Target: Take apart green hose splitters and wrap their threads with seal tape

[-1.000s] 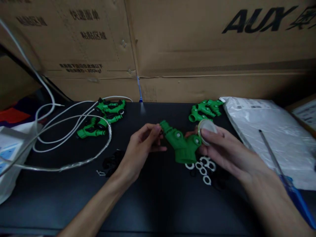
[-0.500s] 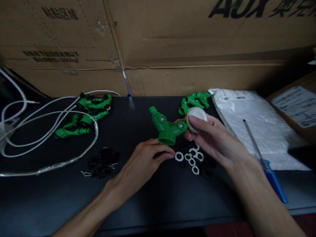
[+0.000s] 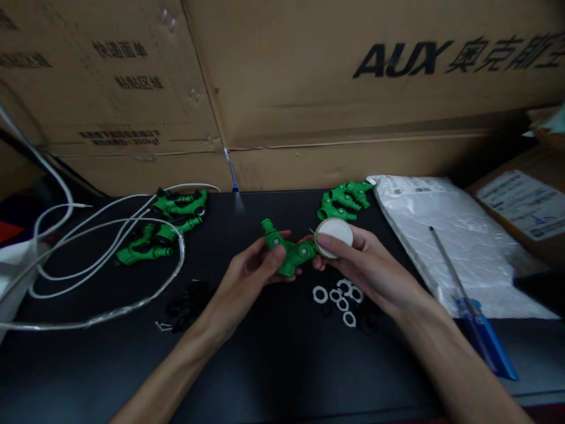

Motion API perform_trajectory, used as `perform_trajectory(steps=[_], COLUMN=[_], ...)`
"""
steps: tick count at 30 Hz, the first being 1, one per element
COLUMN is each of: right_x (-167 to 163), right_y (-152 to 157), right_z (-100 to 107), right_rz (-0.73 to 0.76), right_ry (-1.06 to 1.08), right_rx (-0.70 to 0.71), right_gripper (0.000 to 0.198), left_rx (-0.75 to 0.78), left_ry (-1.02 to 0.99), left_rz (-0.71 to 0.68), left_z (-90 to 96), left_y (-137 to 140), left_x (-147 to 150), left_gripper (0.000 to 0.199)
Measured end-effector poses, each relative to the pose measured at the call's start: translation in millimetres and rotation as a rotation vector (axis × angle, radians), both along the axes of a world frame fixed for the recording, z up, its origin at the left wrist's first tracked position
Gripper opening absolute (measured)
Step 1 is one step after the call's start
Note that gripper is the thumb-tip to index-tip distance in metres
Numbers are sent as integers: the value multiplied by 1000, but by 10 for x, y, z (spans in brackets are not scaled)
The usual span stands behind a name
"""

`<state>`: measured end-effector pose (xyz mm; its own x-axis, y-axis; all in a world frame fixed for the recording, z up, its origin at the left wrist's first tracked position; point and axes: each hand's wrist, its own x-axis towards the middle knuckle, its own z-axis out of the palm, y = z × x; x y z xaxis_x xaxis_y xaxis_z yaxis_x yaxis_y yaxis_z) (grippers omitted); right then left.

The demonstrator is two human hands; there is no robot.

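My left hand (image 3: 258,259) is closed around a green Y-shaped hose splitter (image 3: 289,254), thumb across its front. One arm of the splitter points up and left; its other arm reaches my right hand (image 3: 353,250). That hand is closed on a small round container with a white top (image 3: 338,232), thumb on its face. Whether its fingers also touch the splitter's arm is hard to tell. A thin pointed bit shows beside the container, too small to name. Below the hands lie several white ring washers (image 3: 320,294) and some dark rings on the table.
More green splitters (image 3: 342,200) lie at the back, others at left (image 3: 179,206) beside white cables (image 3: 101,235). Black small parts and screws (image 3: 163,325) sit at left. A screwdriver (image 3: 483,335) rests partly on a white padded bag (image 3: 424,206) at right. Cardboard (image 3: 309,76) stands behind.
My left hand has risen from beside the white washers and taken hold of the splitter. My right hand, with the container, has shifted left and down in view. The camera has tilted up slightly.
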<state>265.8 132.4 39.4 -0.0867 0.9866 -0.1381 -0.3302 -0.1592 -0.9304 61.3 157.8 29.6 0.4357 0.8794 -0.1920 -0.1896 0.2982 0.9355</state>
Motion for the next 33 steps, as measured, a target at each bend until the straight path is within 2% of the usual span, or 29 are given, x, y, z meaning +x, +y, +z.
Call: perform_trajectory(steps=[3,8,11,15,19,21,23,25,27,33], right_x=[20,183,276,392,585,661,694,691,674,643], right_y=[9,5,-183,-713,-1250,-1411,-1490,-1515,-1521,-1574], right_z=[4,25,47,26,-99,-204,-319,-417,-483,-584], right_rz=[-21,-271,-341,-425,-570,-562,-526,-512,-540,-645], right_ry=[-111,-284,-333,-399,-507,-519,-540,-638,-768,-1033], right_rx=[35,118,103,32,-50,-85,-103,-96,-71,1], right_gripper=[27,31,37,61,55,61,77,88,85,55], left_rx=[-9,130,161,244,319,392,490,597,686,827], left_ry=[46,174,241,389,481,561,640,704,755,847], left_rz=[17,164,226,113,40,-3,-46,-78,-100,-131], left_z=[41,75,24,-125,-209,-193,-155,-121,-107,-178], left_y=[-3,49,98,242,483,584,636,636,608,656], left_x=[-12,-67,-87,-20,147,232,305,362,409,570], left_gripper=[50,63,65,65,55,57,63,68,67,55])
